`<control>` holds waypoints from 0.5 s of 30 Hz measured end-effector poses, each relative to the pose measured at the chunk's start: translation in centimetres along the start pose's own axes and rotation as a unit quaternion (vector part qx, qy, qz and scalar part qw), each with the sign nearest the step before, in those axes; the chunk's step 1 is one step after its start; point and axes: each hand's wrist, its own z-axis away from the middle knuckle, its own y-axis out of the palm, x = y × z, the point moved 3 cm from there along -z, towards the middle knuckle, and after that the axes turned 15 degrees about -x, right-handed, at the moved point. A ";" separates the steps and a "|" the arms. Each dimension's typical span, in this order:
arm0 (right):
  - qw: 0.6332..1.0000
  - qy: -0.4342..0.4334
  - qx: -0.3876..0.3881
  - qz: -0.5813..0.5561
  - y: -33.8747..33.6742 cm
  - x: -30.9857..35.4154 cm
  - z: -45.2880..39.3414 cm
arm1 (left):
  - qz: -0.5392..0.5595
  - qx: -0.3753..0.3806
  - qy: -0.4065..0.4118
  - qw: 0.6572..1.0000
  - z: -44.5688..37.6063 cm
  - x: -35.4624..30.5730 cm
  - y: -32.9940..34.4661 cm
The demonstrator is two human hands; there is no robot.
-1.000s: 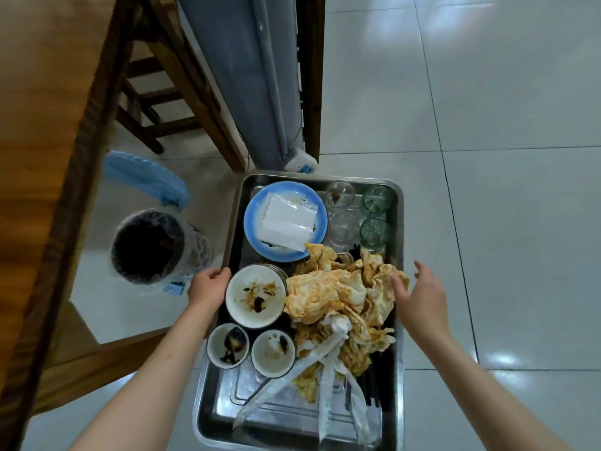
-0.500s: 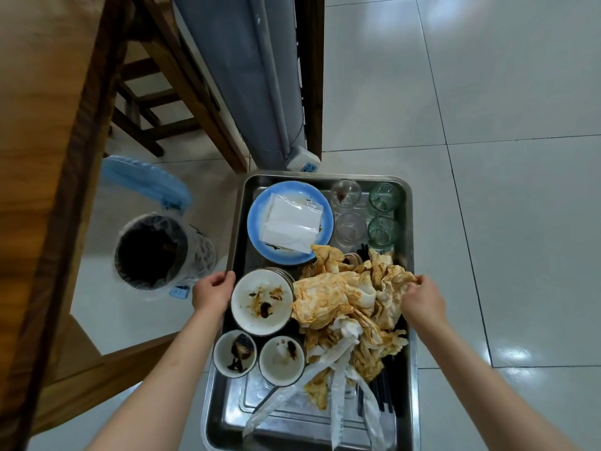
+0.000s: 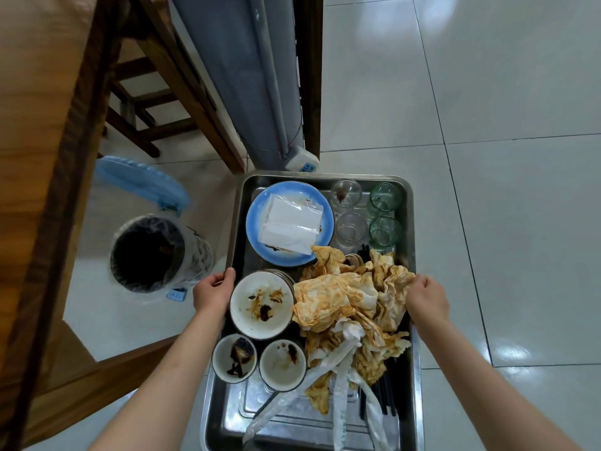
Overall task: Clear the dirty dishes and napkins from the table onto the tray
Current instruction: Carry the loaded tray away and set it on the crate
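Both hands now clamp the tray [image 3: 410, 222] by its side rims: the left hand [image 3: 211, 289] was already there, the right hand [image 3: 426, 296] has just closed beside the stained napkins [image 3: 344, 297]. Dishes [image 3: 261, 307] sit loaded, so carrying away looks next.

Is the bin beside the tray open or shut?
Open. The bin shows its dark, bag-lined inside from above, and its blue lid stands tipped back behind the rim.
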 end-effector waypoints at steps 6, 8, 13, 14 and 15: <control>0.997 0.060 -0.035 -0.020 -0.6 -0.4 -0.2 | 0.000 0.003 -0.012 1.000 0.2 -0.1 0.0; 0.997 0.069 -0.016 -0.034 -0.6 -0.5 -0.2 | 0.003 0.004 -0.014 1.000 0.2 -0.2 0.0; 0.992 0.085 0.036 -0.085 -0.4 -0.1 0.4 | 0.001 0.000 -0.016 1.000 0.3 -0.2 0.0; 0.991 0.088 0.029 -0.094 -0.4 0.0 0.4 | 0.002 -0.001 -0.020 1.000 0.3 -0.2 0.0; 0.989 0.100 0.021 -0.104 -0.4 0.0 0.4 | 0.003 -0.002 -0.024 1.000 0.3 -0.2 0.1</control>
